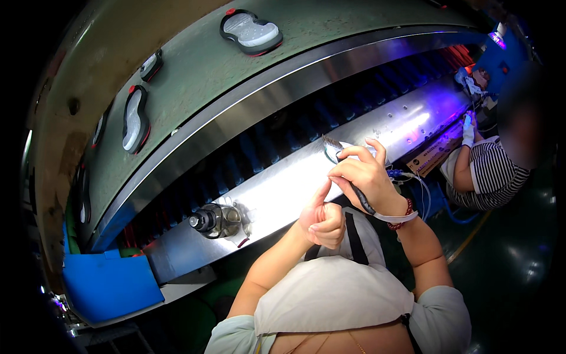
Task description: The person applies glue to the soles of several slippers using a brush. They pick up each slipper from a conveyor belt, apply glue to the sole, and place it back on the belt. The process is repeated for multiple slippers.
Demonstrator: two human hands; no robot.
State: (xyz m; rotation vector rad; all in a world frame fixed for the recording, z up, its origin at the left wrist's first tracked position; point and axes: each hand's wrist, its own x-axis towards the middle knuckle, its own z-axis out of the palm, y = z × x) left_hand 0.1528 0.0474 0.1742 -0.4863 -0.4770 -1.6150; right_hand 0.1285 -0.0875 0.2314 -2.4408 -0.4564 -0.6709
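Note:
My right hand [368, 177] is closed round a brush [331, 151] above the steel ledge. Brown bristles show at its upper left end, and a dark handle [362, 199] comes out below my palm. Close beside it, my left hand [323, 221] has its fingers curled in and its thumb pointing up. That thumb's tip is at the fingertips of my right hand; whether they touch, I cannot tell. Nothing shows inside the left fingers. To the left, a clear jar [227, 221] with a black cap stands on the ledge [277, 197].
Beyond a metal rail [259, 85], a green conveyor belt [194, 59] carries several grey-and-black shoe soles [252, 34] with red tips. A blue panel [112, 283] is at the left end. A co-worker in striped clothing [492, 171] sits at right near a cardboard box [436, 156].

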